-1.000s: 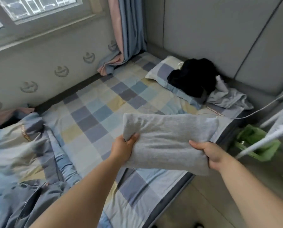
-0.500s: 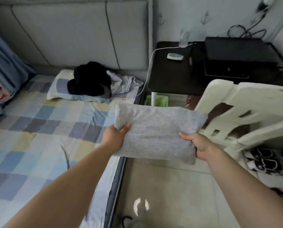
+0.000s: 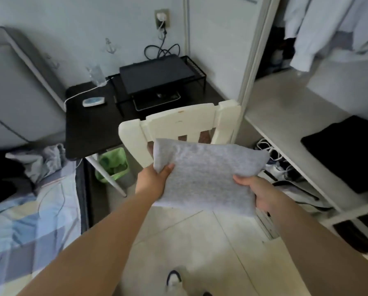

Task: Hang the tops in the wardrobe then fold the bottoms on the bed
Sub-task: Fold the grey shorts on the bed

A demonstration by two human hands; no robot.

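The folded grey garment (image 3: 204, 174) sits between our two hands, held in the air above the pale floor tiles (image 3: 200, 242) and in front of the cream chair back (image 3: 178, 122). We can read no brand, label or writing on it, nor anywhere else in view; the only marks are small anchor motifs (image 3: 110, 45) on the wall. The garment is a heathered light grey knit, folded into a thick, roughly rectangular pad with soft rounded corners and a flat, unwrinkled top face. Our left hand (image 3: 152, 180) pinches its left edge, thumb pressed on top and the fingers hidden beneath. Our right hand (image 3: 258, 192) grips the right edge the same way, thumb over the cloth. To the right stands the open wardrobe (image 3: 285, 107), with a folded black item (image 3: 345, 152) on its shelf and pale tops (image 3: 328, 28) hanging above. The checked bed (image 3: 29, 221) lies at the left.
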